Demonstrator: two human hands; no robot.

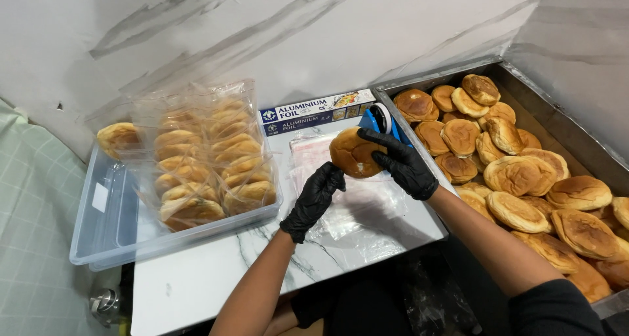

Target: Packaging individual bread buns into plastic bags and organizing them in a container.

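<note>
A round golden-brown bun [352, 152] is held over the marble counter by my right hand [401, 163], in a black glove, gripping its right side. Also gloved in black, my left hand [314, 198] sits just below and left of the bun, fingers curled and touching clear plastic bags [354, 208] that lie on the counter. Whether it grips a bag is unclear. To the right, a large metal tray [557, 123] is heaped with several loose buns [517, 175].
At the left, a clear plastic bin [111, 234] holds several bagged buns [203, 162]. A long blue foil box [314, 111] lies against the marble wall, with a blue tape dispenser [379, 119] beside it. The white marble counter [196, 280] ends near my body.
</note>
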